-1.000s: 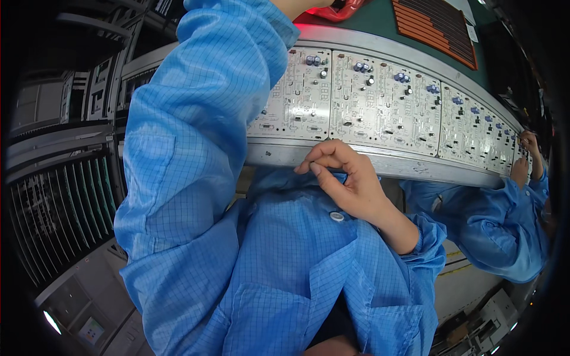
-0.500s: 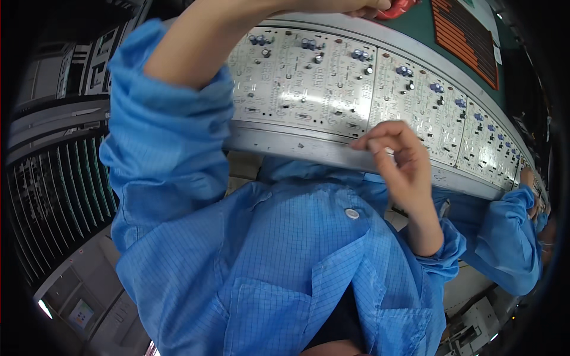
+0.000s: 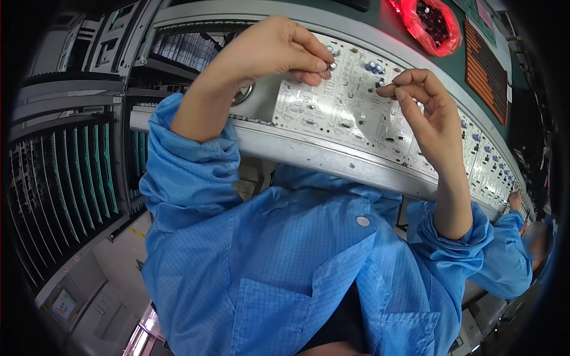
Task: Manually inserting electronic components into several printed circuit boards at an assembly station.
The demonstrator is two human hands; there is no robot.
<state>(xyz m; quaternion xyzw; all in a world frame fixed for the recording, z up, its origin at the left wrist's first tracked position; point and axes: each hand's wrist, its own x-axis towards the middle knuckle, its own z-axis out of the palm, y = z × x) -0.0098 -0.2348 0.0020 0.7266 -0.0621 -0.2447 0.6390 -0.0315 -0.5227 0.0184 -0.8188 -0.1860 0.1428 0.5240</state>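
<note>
A white circuit board fitted with several small parts lies on the metal rail in front of me. Over its far left part is my left hand, closed, with thumb and fingertips pinched right beside a small round capacitor. Whatever those fingers hold is too small to make out. My right hand hovers over the board's right side, thumb and forefinger pinched together near a pair of blue capacitors. A tiny dark spot shows at its fingertips, but its kind cannot be told.
Beyond the rail, a red bag of small dark parts stands open on a green surface. An orange-and-black slatted tray lies to its right. Racks of boards stand at left. Another person's blue sleeve is at far right.
My left hand has come back from the red bag to the board. The right hand has risen from the near rail to over the board. The boards sit farther right in view.
</note>
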